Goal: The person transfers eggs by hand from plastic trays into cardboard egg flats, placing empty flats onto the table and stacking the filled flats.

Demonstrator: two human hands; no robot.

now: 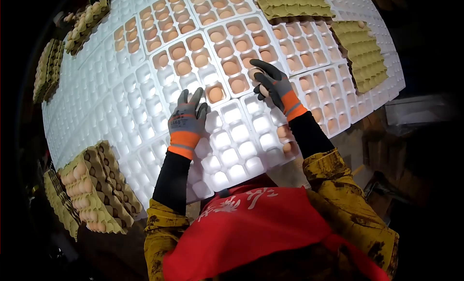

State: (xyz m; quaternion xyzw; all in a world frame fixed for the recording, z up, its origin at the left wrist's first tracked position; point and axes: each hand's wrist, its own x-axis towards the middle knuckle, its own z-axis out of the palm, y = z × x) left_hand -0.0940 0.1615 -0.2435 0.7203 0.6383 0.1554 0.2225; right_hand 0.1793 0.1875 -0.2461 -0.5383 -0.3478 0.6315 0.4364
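White foam trays [225,115] with square pockets cover the table, some pockets holding brown eggs [215,93]. My left hand [186,117], in a grey and orange glove, rests over a tray with its fingers apart, just left of an egg, and holds nothing. Above the tray to the right is my right hand [275,87], gloved alike, its fingers curled round eggs [264,91]. One egg shows by its thumb and another lower, near the curled fingers. The palm side of this hand is partly hidden.
Stacked egg cartons [92,189] with eggs stand at the lower left, with more cartons [48,71] at the upper left. Green cartons [361,54] lie over trays at the upper right. The near table edge borders a red apron [251,228].
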